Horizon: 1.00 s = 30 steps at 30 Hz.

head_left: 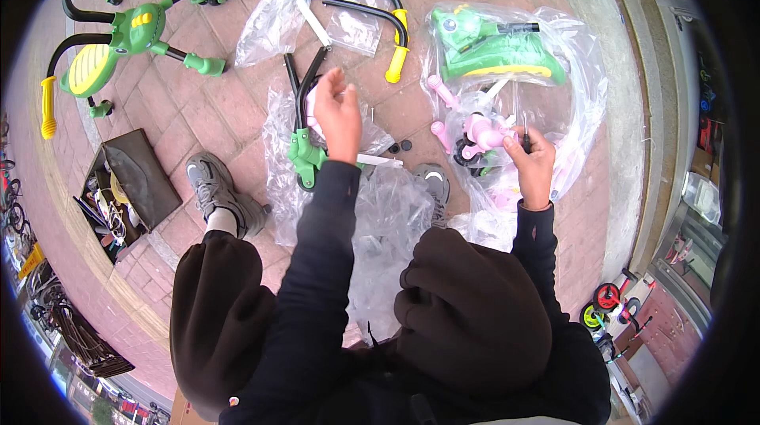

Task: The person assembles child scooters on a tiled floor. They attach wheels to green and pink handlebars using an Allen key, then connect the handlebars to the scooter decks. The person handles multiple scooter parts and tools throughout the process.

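Observation:
My left hand (pixel 340 120) is raised over the black forked tubes (pixel 302 96), fingers apart and nothing visible in them. Those tubes join a green caster-wheel bracket (pixel 304 154) lying on clear plastic film. Part of a pink piece shows behind my left hand. Between the thumb and fingers of my right hand (pixel 533 162) is what looks like a small dark-handled screwdriver (pixel 526 140), its thin shaft pointing away from me. Right by the thumb is a pink wheel bracket (pixel 484 132) with black wheels; whether the thumb touches it I cannot tell.
A bagged green ride-on toy body (pixel 503 57) lies far right. Black handlebars with yellow grips (pixel 397 65) and a white stem lie ahead. Assembled green ride-on toys (pixel 138 28) stand far left, near an open dark tool case (pixel 142 180). Plastic film (pixel 376 227) spreads between my feet; a kerb (pixel 606 132) runs right.

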Motion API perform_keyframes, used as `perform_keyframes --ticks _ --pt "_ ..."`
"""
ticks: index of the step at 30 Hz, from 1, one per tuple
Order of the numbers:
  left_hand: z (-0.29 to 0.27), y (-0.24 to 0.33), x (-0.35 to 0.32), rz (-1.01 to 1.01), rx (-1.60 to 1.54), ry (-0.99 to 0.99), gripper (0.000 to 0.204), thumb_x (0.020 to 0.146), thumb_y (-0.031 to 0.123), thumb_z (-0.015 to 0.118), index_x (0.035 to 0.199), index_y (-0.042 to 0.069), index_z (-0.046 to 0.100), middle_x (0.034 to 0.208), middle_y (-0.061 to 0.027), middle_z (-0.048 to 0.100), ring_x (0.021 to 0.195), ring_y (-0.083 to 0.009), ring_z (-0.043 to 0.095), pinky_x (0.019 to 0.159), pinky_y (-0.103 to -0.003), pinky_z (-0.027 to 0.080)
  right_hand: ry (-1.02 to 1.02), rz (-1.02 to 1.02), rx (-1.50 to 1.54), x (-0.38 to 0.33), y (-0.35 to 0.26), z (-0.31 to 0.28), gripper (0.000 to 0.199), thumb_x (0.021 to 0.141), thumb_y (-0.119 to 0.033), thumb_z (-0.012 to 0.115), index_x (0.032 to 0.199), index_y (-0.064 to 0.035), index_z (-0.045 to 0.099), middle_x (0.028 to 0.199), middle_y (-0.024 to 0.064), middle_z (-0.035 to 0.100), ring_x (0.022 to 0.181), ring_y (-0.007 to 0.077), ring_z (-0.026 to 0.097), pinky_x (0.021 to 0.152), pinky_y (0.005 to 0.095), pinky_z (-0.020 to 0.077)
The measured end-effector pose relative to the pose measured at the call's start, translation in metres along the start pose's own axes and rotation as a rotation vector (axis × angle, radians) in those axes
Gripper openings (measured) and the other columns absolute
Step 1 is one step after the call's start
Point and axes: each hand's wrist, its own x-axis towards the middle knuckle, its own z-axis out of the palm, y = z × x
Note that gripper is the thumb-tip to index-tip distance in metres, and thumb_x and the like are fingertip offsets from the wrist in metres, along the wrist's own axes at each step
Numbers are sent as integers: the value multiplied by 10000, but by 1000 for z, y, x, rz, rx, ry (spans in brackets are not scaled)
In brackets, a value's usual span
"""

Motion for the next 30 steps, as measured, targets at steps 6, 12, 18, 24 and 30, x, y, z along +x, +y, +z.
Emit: perform_keyframes --ticks 6,12,18,24,30 --pt "4 -51 126 285 677 -179 300 780 33 505 1076 42 552 959 -234 591 819 -406 574 747 -455 456 -222 -111 125 -7 -27 -22 311 797 -267 665 895 11 564 771 -18 508 694 56 435 629 199 352" --pt "12 -85 179 221 805 -430 195 821 177 501 927 65 621 783 -247 611 801 -393 600 720 -470 471 -395 -11 427 1 -37 -10 497 795 -460 631 901 12 519 722 -24 447 546 25 323 483 186 224" --pt "6 -64 175 92 717 -306 141 730 174 631 790 47 630 741 -243 608 767 -399 602 686 -442 487 -527 39 476 13 -20 15 368 867 -366 574 946 -8 537 695 -44 441 554 14 330 497 176 248" --pt "-28 -8 111 -511 -431 -326 122 855 91 590 969 70 555 750 -1 574 588 -99 556 543 -236 497 -552 250 735 23 4 51 324 902 -315 525 1000 -7 512 785 19 524 502 47 366 453 187 268" --pt "-40 26 -30 -582 -841 -312 135 856 11 545 989 36 543 840 -44 587 723 -139 599 611 -281 537 -709 410 764 19 17 105 280 925 -295 493 1009 -31 536 818 2 538 566 32 431 459 166 312"
